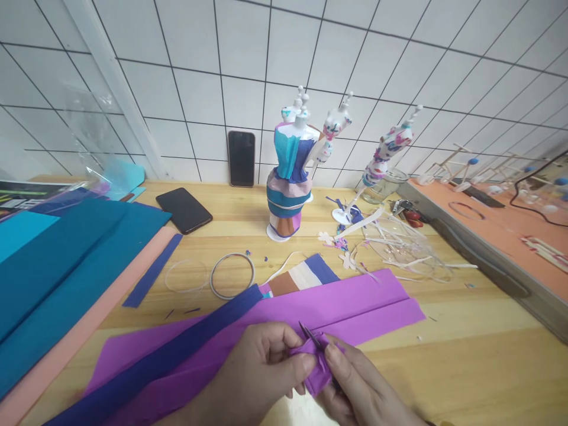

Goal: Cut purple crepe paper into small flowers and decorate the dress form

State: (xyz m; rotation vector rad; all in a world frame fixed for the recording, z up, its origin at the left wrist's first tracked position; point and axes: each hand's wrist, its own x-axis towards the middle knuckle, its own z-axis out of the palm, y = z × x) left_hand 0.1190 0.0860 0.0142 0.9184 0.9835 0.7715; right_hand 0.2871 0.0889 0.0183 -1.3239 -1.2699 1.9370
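Note:
Close to the table's front edge, my left hand pinches a small crumpled piece of purple crepe paper between thumb and fingers. My right hand is closed at the other side of the piece, its thumb pressing on the paper. Dark pointed scissors poke up between the hands, their blades at the paper's top edge; the handles are mostly hidden by my right hand. Under and beyond my hands lies a long sheet of purple crepe paper, with a dark blue strip across its left part.
A paper-dressed mini mannequin stands by the tiled wall, with a painted one to its right. Phones, a ring, folded teal paper, a striped paper piece and scraps lie about. An orange-topped surface is at right.

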